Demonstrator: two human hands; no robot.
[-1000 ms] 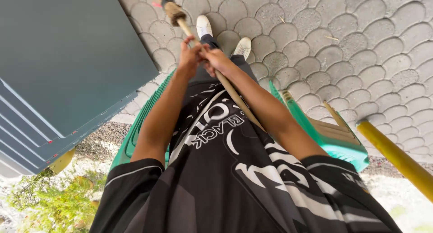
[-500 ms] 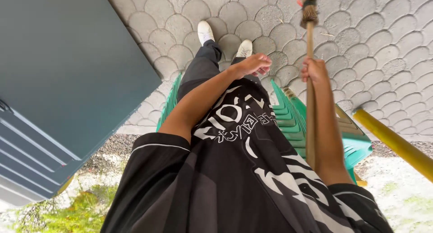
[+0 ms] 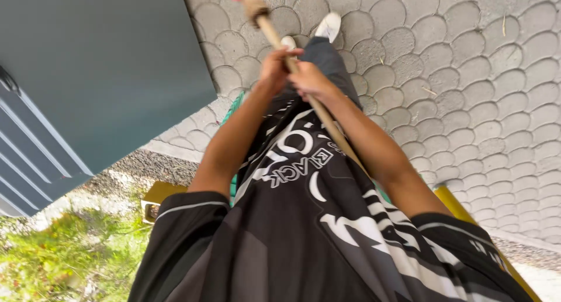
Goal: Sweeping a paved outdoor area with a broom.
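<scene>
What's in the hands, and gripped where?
Both the left hand and right hand grip a wooden pole side by side on its shaft, below its wrapped end.

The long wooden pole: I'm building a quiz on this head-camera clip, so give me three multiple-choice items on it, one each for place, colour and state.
1. Where do the hands grip the long tan wooden pole?
A. In front of the chest
B. Behind the back
C. Beside the knee

2. What colour are the scallop-shaped paving stones?
A. Red
B. Grey
C. Green

3. How is the pole held?
A. By both hands
B. By one hand
C. By neither

Answers:
1 A: left hand and right hand meet above the black patterned shirt.
2 B: the paving is plain grey.
3 A: both hands wrap the pole.
</scene>
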